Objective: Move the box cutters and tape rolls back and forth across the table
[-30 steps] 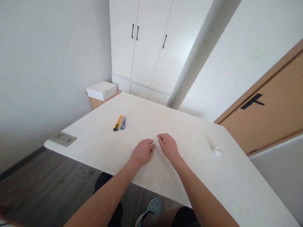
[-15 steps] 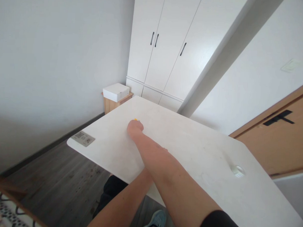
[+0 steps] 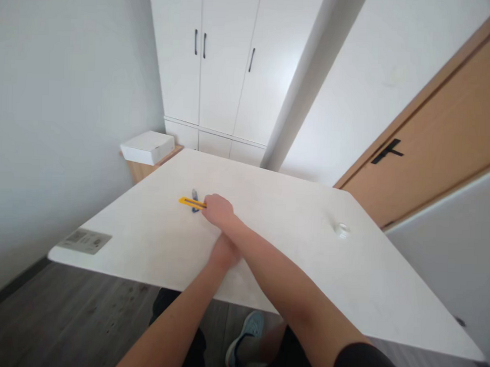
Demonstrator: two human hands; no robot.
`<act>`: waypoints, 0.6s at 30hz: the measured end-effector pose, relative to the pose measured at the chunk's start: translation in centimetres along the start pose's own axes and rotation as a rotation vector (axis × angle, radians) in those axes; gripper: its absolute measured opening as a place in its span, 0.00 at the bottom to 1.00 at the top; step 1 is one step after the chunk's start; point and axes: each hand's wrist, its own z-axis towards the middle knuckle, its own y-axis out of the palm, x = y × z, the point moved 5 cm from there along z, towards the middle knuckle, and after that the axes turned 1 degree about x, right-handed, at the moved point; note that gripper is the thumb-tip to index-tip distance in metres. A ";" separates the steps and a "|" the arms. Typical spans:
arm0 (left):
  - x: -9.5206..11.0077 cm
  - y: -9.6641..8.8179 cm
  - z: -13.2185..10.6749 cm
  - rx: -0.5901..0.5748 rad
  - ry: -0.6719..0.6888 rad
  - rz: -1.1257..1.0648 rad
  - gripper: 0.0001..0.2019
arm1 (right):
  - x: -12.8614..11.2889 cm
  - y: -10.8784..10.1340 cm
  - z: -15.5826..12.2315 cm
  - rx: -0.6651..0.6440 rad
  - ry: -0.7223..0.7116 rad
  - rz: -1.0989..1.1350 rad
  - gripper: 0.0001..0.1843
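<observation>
My right hand [image 3: 219, 210] is closed around one end of a yellow box cutter [image 3: 187, 201], whose other end points left over the table. Beneath the cutter, on the white tabletop, lies a small blue and grey object [image 3: 195, 194] that I cannot name for sure. My left hand [image 3: 225, 252] is slightly blurred and passes under my right forearm, close to the table surface. Its fingers are hidden behind that forearm.
A roll of clear tape [image 3: 342, 231] stands on the right part of the white table [image 3: 284, 206]. A grey label [image 3: 86, 241] sticks to its left corner. Beyond the table are a white box [image 3: 147, 147] on a wooden stand, a white wardrobe [image 3: 220, 86] and a wooden door [image 3: 432, 120].
My view has turned right. My right hand has lifted the yellow box cutter, which it mostly hid before. The blue and grey object and my left hand have come into sight.
</observation>
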 end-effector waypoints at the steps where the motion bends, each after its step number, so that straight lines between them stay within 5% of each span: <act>1: 0.3 0.0 0.1 -0.018 0.029 0.004 0.14 | 3.2 -0.9 -2.1 0.030 0.002 -0.032 0.16; 7: 1.0 0.0 0.5 -0.001 0.133 0.128 0.17 | 28.3 -5.9 -19.7 0.120 0.322 -0.220 0.14; 10: 0.8 0.1 0.5 0.013 0.141 0.149 0.17 | 38.0 -7.2 -27.7 0.112 0.563 -0.284 0.13; 13: 0.8 0.0 0.5 0.007 0.145 0.154 0.18 | 42.8 -7.4 -31.9 0.137 0.665 -0.291 0.14; 18: 0.8 -0.1 0.5 -0.008 0.152 0.181 0.19 | 44.3 -6.6 -32.0 0.142 0.649 -0.223 0.17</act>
